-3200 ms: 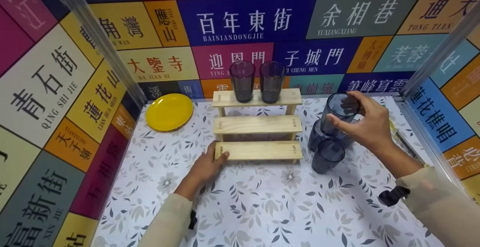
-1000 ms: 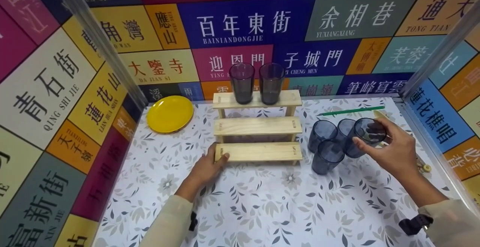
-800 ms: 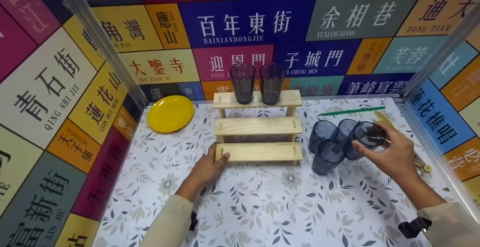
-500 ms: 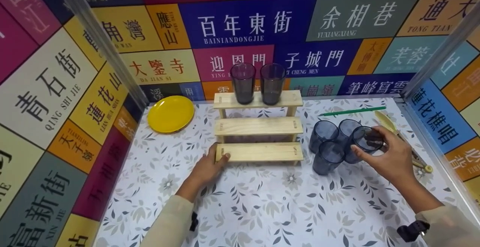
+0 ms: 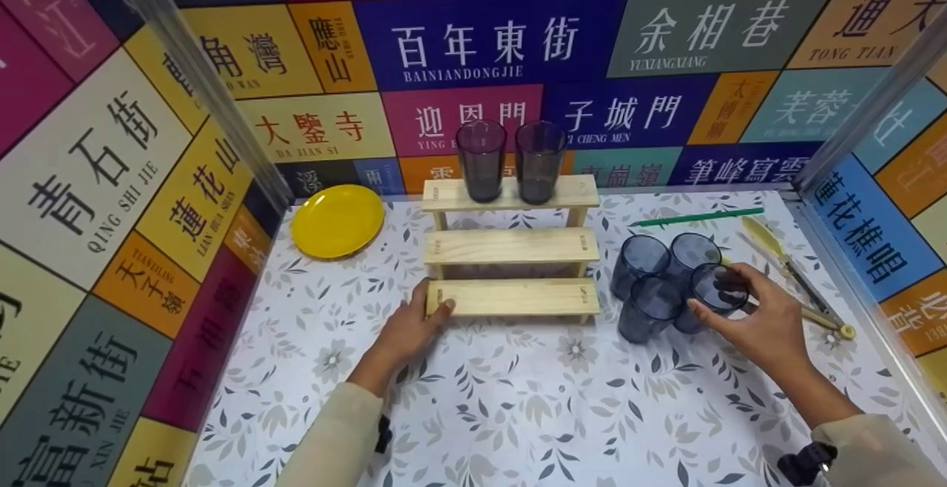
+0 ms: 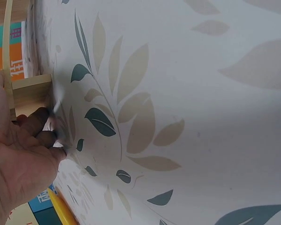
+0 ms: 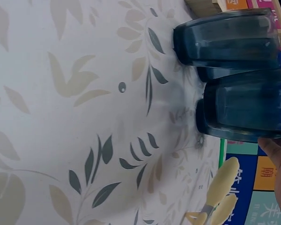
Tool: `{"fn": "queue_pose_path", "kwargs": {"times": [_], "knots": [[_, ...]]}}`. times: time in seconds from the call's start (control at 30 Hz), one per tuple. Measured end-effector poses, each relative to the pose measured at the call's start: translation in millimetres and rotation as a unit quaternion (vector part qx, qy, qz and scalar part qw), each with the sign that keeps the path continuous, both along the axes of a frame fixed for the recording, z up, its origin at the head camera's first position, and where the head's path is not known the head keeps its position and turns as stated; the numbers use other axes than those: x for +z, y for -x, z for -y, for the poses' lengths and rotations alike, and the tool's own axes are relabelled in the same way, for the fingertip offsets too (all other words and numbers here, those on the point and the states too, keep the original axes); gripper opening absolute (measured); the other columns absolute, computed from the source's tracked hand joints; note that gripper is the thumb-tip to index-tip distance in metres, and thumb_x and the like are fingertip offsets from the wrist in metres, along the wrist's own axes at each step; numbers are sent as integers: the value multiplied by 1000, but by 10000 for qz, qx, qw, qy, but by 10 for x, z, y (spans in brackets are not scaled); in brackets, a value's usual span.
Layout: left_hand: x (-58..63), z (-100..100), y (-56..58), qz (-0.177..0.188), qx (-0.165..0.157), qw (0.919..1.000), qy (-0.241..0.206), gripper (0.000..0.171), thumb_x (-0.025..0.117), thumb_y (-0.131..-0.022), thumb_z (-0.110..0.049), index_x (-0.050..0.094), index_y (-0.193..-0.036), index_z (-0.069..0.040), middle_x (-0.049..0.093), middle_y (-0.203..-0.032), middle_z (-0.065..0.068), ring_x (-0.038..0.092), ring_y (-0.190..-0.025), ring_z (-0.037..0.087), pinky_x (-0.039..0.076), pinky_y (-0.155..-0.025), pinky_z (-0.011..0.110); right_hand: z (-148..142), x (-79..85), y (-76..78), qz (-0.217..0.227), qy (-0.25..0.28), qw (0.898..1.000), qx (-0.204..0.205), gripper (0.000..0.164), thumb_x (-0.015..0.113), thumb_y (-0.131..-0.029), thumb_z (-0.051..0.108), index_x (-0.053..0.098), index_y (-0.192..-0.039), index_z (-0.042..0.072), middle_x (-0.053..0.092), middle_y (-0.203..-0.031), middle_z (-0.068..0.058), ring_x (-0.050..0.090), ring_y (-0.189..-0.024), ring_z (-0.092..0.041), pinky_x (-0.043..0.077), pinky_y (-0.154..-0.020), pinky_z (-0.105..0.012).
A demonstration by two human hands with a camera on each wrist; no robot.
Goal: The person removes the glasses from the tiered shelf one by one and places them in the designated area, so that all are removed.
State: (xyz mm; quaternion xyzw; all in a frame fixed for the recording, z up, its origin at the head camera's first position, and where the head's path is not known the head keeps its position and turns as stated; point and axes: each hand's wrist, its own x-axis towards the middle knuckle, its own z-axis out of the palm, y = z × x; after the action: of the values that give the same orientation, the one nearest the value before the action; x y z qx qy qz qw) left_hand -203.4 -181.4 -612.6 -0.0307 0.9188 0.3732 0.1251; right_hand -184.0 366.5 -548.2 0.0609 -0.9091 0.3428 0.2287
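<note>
A three-step wooden stand [image 5: 510,247] stands mid-table, with two dark tumblers [image 5: 482,165] upright on its top step. My left hand [image 5: 403,331] grips the left end of the bottom step, thumb on top; in the left wrist view its fingers curl by the wood. To the right of the stand, my right hand [image 5: 766,317] holds a blue-grey tumbler [image 5: 714,291] near its rim between thumb and fingers. Three like tumblers [image 5: 651,313] stand close against it in a cluster. In the right wrist view the held tumbler [image 7: 253,105] looks upright; whether its base touches the cloth I cannot tell.
A yellow plate [image 5: 337,222] lies at the back left. Behind the tumblers lies a green stick [image 5: 699,217]. Yellow-headed tongs [image 5: 795,272] lie along the right side. Sign-printed walls [image 5: 488,35] enclose the table, which has a leaf-patterned cloth [image 5: 518,413].
My right hand has brought the tumbler from above the back of the cluster, out to the right, then down toward me into the cluster's near right corner. The left hand stays on the stand.
</note>
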Motion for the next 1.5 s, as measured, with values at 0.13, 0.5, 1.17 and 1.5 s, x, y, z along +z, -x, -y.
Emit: {"fn": "queue_pose_path", "kwargs": {"times": [0.13,0.5,1.17,1.5], "knots": [[6,-7,-3,8,19,10000,-36,93,48,-108,-75,18,-179,-22,47,-170,30,45,-157,53,36,-130,65,-11,-69,6,-5,4,10000,38,78,104,-76,25,70,-144,5,80,-120,-16,52,-108,22,40,-88,-3],[-53,3,20,-42,-12,10000,-4,95,46,-107,-78,19,-179,-21,49,-168,31,49,-155,52,39,-127,66,-59,-183,15,140,-100,9998,52,79,104,-76,29,70,-144,7,79,-122,-17,57,-109,11,39,-90,-7],[-28,-8,25,37,-2,10000,-16,95,47,-108,-76,17,-179,-22,47,-170,28,46,-157,51,37,-129,65,-94,-291,9,651,-199,9977,-11,82,101,-83,34,63,-151,7,74,-132,-20,65,-118,-23,38,-91,-12],[-42,8,17,63,8,10000,-61,98,45,-106,-81,15,-179,-24,45,-171,28,42,-160,52,33,-131,66,-105,-280,22,858,-162,9962,48,85,100,-84,37,61,-153,5,71,-135,-22,66,-122,-40,37,-93,-10]]}}
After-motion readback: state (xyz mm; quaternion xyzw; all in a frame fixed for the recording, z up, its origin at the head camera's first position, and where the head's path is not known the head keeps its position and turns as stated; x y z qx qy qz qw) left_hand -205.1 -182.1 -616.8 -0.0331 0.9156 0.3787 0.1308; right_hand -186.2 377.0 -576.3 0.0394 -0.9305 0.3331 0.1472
